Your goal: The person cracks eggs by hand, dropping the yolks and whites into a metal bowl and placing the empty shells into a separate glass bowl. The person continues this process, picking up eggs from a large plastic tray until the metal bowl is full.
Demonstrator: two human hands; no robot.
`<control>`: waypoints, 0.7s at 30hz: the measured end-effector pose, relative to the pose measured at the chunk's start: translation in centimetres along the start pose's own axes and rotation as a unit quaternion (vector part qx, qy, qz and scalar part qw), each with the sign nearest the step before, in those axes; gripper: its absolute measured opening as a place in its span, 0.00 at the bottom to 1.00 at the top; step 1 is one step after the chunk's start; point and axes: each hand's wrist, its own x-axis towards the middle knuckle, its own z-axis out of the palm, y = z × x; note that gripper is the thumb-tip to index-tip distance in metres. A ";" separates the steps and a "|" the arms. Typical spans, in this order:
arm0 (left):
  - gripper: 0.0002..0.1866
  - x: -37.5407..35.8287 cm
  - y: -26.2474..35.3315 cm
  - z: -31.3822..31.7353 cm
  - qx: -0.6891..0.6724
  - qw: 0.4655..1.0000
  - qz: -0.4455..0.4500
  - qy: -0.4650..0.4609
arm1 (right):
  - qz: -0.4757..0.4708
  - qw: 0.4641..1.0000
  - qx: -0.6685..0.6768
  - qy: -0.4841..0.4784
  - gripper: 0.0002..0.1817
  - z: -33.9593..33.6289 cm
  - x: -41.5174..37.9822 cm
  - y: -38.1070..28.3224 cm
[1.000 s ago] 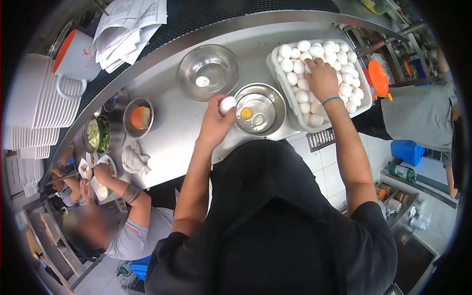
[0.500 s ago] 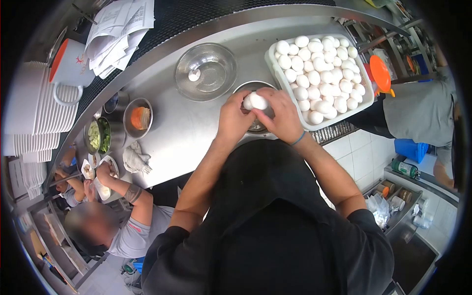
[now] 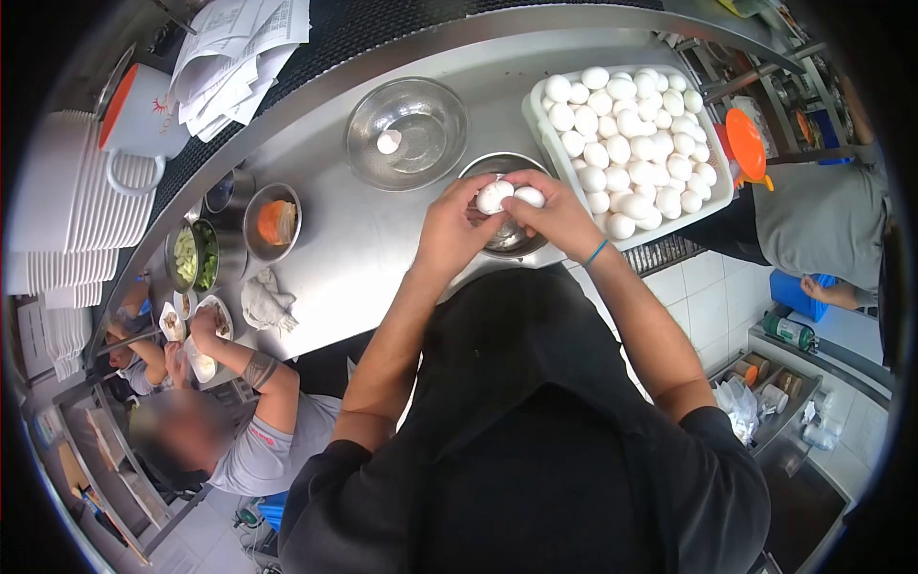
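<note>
My left hand [image 3: 453, 230] is closed round a white egg [image 3: 493, 197] with small dark marks on its shell, possibly cracks. A second white egg [image 3: 529, 197] is in the fingers of my right hand [image 3: 564, 222], close beside the first. Both hands hold the eggs over a round metal bowl [image 3: 507, 159], whose inside is largely hidden by the hands. A wider metal bowl [image 3: 363, 158] to the upper left holds a broken eggshell [image 3: 388, 142]. At the right stands a pale plastic crate [image 3: 564, 158] full of white eggs [image 3: 642, 174].
A cloth [image 3: 267, 300] lies on the steel counter [image 3: 330, 239] near metal containers of chopped food [image 3: 275, 222]. Another person [image 3: 277, 421] works at lower left, hands over dishes. A second person [image 3: 827, 220] stands at right beyond an orange lid [image 3: 746, 143].
The two eggs, stacked close together before, now sit side by side, and the left one shows marks on its shell. My hands have shifted slightly. The person at right now shows a hand.
</note>
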 end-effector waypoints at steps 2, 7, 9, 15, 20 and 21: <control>0.29 -0.2 -0.3 -0.3 -0.104 0.993 -0.049 -0.016 | -0.002 1.000 0.002 0.009 0.21 0.1 0.2 0.1; 0.24 -0.1 0.4 -1.0 -0.122 0.985 -0.121 0.006 | -0.115 0.987 -0.086 0.076 0.19 1.1 0.2 1.0; 0.23 -0.1 0.3 -0.8 -0.082 0.989 -0.119 0.010 | -0.155 0.980 -0.089 0.086 0.18 1.4 0.4 1.3; 0.22 -0.2 -1.1 0.2 -0.063 0.995 -0.067 0.043 | -0.149 0.978 -0.106 0.098 0.20 1.3 0.1 1.2; 0.24 -0.3 -0.9 -0.2 -0.049 0.999 -0.015 0.011 | -0.218 0.953 -0.179 0.112 0.19 0.3 -0.3 1.2; 0.24 -0.3 -0.8 -0.3 -0.036 0.999 0.003 0.000 | -0.236 0.940 -0.216 0.117 0.19 0.1 -0.5 1.0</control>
